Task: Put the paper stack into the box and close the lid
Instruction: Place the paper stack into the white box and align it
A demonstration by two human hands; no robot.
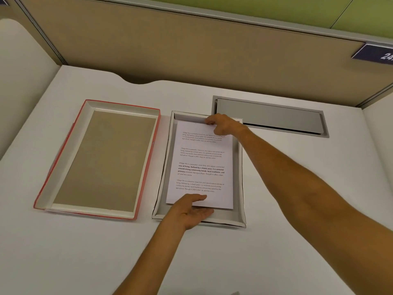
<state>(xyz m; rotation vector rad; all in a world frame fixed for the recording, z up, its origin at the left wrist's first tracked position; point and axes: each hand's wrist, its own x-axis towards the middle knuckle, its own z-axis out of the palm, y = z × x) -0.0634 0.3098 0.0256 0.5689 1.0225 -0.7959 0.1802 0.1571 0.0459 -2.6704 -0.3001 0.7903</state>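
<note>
Nearest to the camera, at about 6 o'clock, the left hand (192, 211) lies palm-up at the near edge of the paper stack (202, 165), its fingers loosely open and slipped under that edge, the thumb resting on top. At about 12 o'clock of the stack, the right hand (221, 124) pinches the far edge with curled fingers. The stack is inside the box (239, 167), which is grey inside, but I judge it is not yet flat: the near edge seems held a little above the floor of the box.

To finish this step well, I would lower the near edge first, draw the left fingers out toward 6 o'clock without dragging the top sheet, then let go at the far end. The sheets should stay square, clear of the walls on all sides, so that no corner rides up on a wall.

At 9 o'clock of the box, just beside it on the white bench (297, 188), the lid (44, 188) with a red rim lies upside down, apart from both hands. It must be turned over before closing.
</note>
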